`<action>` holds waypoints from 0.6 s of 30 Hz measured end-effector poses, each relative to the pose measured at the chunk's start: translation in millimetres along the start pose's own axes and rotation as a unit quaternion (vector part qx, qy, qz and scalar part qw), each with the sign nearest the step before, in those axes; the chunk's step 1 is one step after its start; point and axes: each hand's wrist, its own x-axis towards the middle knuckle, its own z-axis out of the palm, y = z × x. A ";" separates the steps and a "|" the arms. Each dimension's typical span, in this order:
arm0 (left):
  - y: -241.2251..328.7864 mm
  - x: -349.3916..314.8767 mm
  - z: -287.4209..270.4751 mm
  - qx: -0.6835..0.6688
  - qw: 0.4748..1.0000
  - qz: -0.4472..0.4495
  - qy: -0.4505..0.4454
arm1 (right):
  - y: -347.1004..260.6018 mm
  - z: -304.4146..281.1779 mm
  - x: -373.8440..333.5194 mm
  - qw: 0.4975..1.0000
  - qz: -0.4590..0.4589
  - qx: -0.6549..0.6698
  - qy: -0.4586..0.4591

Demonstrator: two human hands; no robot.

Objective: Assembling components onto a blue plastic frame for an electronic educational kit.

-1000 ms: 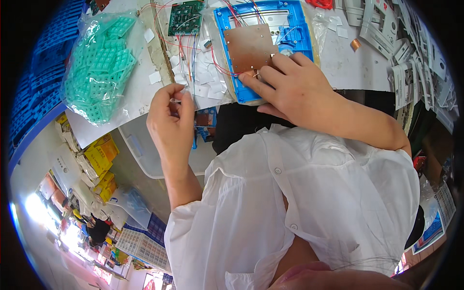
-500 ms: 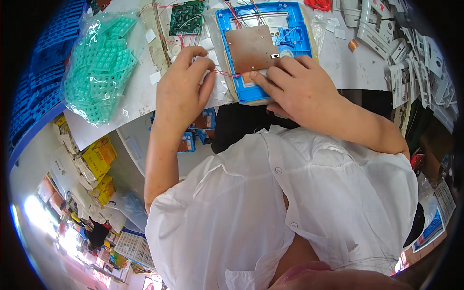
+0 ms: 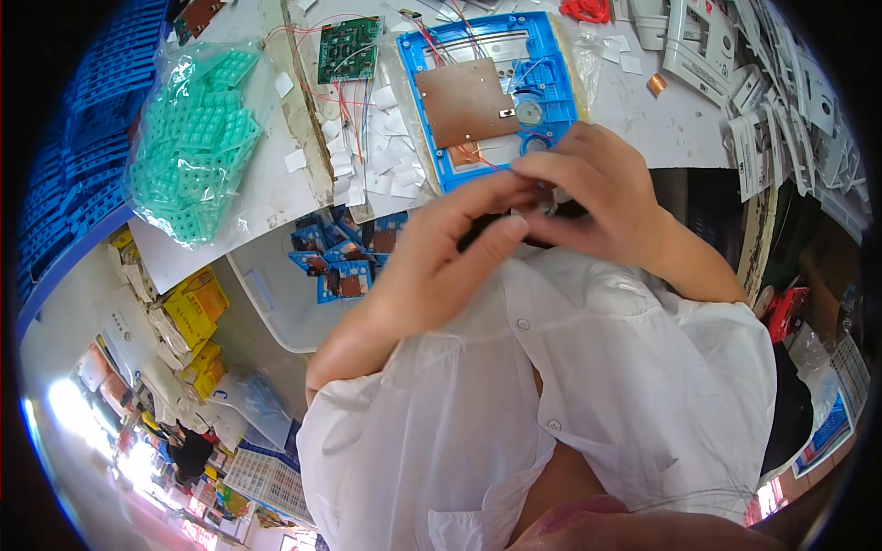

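Observation:
A blue plastic casing (image 3: 567, 78) lies open on the table, with a brown circuit board (image 3: 464, 101) sitting at a slant inside it. A round clear part (image 3: 528, 110) and loose thin wires show beside the board. At the casing's near edge my two hands meet, fingertips close together. My left hand (image 3: 450, 253) bends its fingers toward the right one, thumb out in front. My right hand (image 3: 602, 188) curls over from the other side. Something small and pale seems to lie between the fingers, but blur and overlap keep me from making it out.
A green circuit board (image 3: 349, 50) with red wires lies left of the casing, above scattered white paper pieces (image 3: 400, 151). Further left is a clear bag of green keypads (image 3: 197, 138). White plastic housings (image 3: 703, 55) are heaped at right. Below the table stands a bin (image 3: 276, 308) of blue parts.
Both hands have left the board and come together at the casing's near edge. My left hand moved right and toward me, releasing the red wires. The casing shifted slightly left.

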 end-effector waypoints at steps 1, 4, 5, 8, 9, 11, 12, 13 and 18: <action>-9.6 -1.3 4.1 0.027 0.999 0.031 -0.004 | 3.6 -1.5 -4.1 1.000 0.003 0.011 0.008; -19.9 -1.4 13.7 0.146 0.988 0.056 -0.006 | 13.4 -4.9 -16.0 0.999 0.018 0.043 0.024; -20.6 -0.4 15.4 0.192 0.980 0.054 -0.003 | 17.1 -5.7 -18.2 0.998 0.024 0.051 0.022; -10.8 4.7 14.3 0.337 0.941 0.025 0.009 | 21.9 -13.4 -22.8 0.998 0.050 0.040 0.003; -9.8 6.8 12.2 0.398 0.916 0.051 0.028 | 22.3 -16.8 -23.1 0.998 0.061 0.031 -0.006; -18.1 21.7 0.9 0.535 0.811 0.217 0.095 | 26.6 -19.7 -21.8 0.996 0.079 0.008 -0.033; -13.4 28.0 -2.2 0.552 0.797 0.220 0.104 | 27.9 -21.2 -21.2 0.995 0.089 -0.005 -0.047; -16.1 30.4 -8.1 0.553 0.792 0.236 0.105 | 27.8 -23.2 -20.1 0.994 0.092 0.005 -0.052; -30.5 20.4 -42.8 0.599 0.750 0.270 0.082 | 27.1 -31.7 -13.6 0.983 0.137 0.080 -0.093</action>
